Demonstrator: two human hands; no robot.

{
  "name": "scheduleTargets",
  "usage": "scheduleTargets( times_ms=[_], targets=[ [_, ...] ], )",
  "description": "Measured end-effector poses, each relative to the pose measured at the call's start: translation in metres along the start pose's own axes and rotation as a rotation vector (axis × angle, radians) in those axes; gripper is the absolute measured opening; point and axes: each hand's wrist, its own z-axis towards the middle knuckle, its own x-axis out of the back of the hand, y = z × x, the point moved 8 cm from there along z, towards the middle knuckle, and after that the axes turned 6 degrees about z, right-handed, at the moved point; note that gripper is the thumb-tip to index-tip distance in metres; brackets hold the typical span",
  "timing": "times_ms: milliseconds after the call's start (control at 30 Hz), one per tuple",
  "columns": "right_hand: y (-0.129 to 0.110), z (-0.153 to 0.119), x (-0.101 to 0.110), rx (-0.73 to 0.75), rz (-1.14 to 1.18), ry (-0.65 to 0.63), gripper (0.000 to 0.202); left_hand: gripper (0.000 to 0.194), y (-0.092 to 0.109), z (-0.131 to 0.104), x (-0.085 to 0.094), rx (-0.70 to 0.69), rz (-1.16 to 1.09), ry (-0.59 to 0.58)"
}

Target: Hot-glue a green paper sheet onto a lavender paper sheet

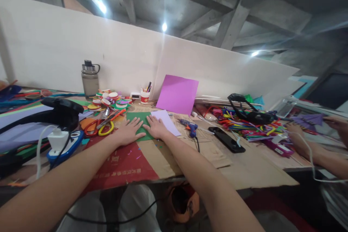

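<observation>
My left hand (128, 131) lies flat on a green sheet (146, 136), its fingers spread. My right hand (157, 127) rests flat too, with its fingers over the green sheet and the edge of a pale lilac sheet (169, 123). Both sheets lie on a cardboard mat with a red printed part (119, 166). Left of my left hand are scissors with yellow and orange handles (106, 129). A blue and orange hot glue gun (191, 129) lies to the right of the lilac sheet.
A purple sheet (178, 94) leans against the white board. A water bottle (90, 81), a pen cup (145, 96) and several ribbon rolls (113, 95) stand behind. A phone (227, 140) lies right, before colourful craft strips (239, 121). Another person's hand (297, 139) works at far right. A power strip (66, 146) sits left.
</observation>
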Motion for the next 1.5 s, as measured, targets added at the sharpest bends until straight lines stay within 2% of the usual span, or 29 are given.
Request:
scheduleTargets(
  times_ms=[267,400,500,533,633,700,800,867,1233,1500],
  targets=[
    [-0.001,-0.005,0.003,-0.010,0.029,0.061,0.070,0.079,0.007,-0.002,0.007,-0.043,0.056,-0.024],
    [-0.003,-0.015,0.004,-0.067,0.030,0.094,0.069,0.081,0.005,-0.001,0.009,-0.098,0.054,-0.052],
    [-0.012,-0.020,0.012,-0.091,0.067,0.159,0.069,0.083,0.004,0.000,0.016,-0.117,0.022,-0.058],
    [-0.018,-0.021,0.018,-0.064,0.092,0.207,0.070,0.080,0.005,0.002,0.019,-0.120,0.015,-0.047],
    [-0.040,-0.022,0.034,0.080,0.189,0.319,0.072,0.053,0.010,0.006,0.027,-0.087,-0.038,0.031],
    [-0.050,-0.019,0.032,0.146,0.252,0.284,0.073,0.050,0.014,0.008,0.023,-0.040,-0.047,0.039],
    [-0.054,-0.015,0.015,0.181,0.321,0.141,0.072,0.057,0.028,0.006,0.011,-0.118,0.042,0.007],
    [-0.052,-0.014,0.006,0.178,0.336,0.090,0.072,0.058,0.033,0.003,0.004,-0.161,0.087,-0.022],
    [-0.051,-0.012,0.005,0.176,0.323,0.094,0.073,0.059,0.024,0.004,0.001,-0.130,0.127,0.064],
    [-0.047,-0.005,0.004,0.158,0.300,0.141,0.071,0.058,0.023,0.003,0.007,-0.105,0.115,0.104]
  ],
)
